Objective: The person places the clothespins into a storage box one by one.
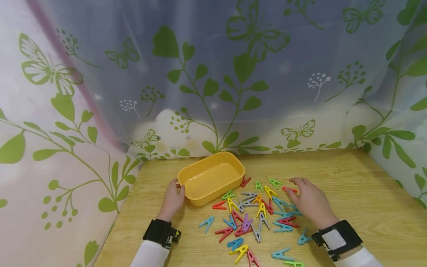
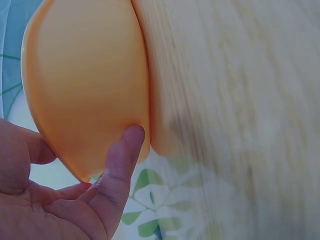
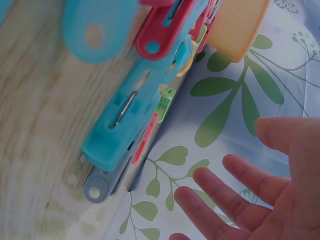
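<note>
A yellow plastic bin stands at the back left of the wooden table, with nothing inside it. At its left end my left hand grips the wall; the left wrist view shows fingers at the rim and one fingertip against the outer side of the bin. Loose plastic clothespins in many colours, among them a purple clothespin, lie scattered before and right of the bin. Over their right edge hovers my right hand, fingers spread and holding nothing. Near its fingertips is a red clothespin; a blue clothespin shows close by.
A patterned curtain with leaves and butterflies encloses the back and both sides of the wooden table. Toward the front edge lie more clothespins, including a yellow clothespin and a light blue clothespin.
</note>
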Available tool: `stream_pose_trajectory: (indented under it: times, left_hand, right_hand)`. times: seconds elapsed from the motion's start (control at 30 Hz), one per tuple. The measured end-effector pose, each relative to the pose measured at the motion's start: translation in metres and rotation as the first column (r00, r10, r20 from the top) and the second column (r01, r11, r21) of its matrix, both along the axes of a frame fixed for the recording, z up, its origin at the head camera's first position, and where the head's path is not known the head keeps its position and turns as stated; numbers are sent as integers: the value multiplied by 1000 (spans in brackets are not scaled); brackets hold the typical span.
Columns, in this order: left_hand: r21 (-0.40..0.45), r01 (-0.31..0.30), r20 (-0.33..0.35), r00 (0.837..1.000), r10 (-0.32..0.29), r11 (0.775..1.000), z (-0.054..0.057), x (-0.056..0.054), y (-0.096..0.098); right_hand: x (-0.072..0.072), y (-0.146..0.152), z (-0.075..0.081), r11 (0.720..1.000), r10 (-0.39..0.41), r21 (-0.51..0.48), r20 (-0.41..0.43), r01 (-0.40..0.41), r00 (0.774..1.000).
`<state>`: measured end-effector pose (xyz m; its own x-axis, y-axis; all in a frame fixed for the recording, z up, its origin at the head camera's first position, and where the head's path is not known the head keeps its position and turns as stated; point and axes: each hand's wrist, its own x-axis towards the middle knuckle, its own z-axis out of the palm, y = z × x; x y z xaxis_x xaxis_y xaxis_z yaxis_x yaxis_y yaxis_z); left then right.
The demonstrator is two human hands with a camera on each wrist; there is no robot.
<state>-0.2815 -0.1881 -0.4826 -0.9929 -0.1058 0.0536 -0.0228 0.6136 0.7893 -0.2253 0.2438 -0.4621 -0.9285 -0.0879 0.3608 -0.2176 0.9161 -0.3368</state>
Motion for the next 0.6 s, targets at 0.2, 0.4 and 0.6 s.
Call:
stream_pose_trajectory:
  times: [0.2,0.4,0.6]
  left_hand:
    - [26,44,21,999,-45,999,-1,-7,6]
    - [30,83,41,996,-85,996,-4,-15,8]
    - [42,121,50,991,-123,992,-5,-23,14]
  right_hand:
    - [-1,0,-1,1000,-3,-11,20,3,1000]
    - [-1,-1,-1,1000,5,-20,8,-5,1000]
    - [-7,-11,4,999,17,-43,48,-15,999]
